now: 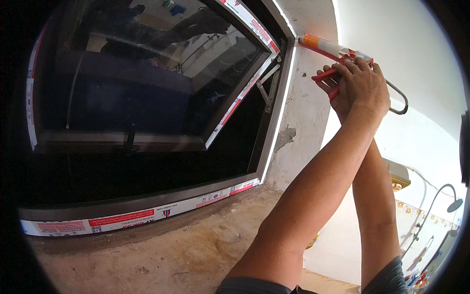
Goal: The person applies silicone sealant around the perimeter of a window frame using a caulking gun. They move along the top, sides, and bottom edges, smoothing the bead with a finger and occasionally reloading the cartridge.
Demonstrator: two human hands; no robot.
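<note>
A red caulking gun (318,50) is raised to the window's upper right, its front end at the seam between the frame and the wall. In its cradle lies an orange-and-white sealant tube (335,47). The bent metal rod (404,100) sticks out behind. My left hand (366,85) is closed over the gun's rear part. Beneath it and partly hidden, my right hand (341,100) has its fingers around the red handle and trigger. My forearms cross, the left one in front. A dark window frame (268,139) with a white line along its outer edge stands beside the gun.
The tilted window sash (171,142) hangs on a metal stay (266,90), with printed protective tape on its edges. Below runs a rough sill (161,255). A chipped patch (285,138) marks the wall. At right are a wall-mounted box (397,175) and a shower head (455,205).
</note>
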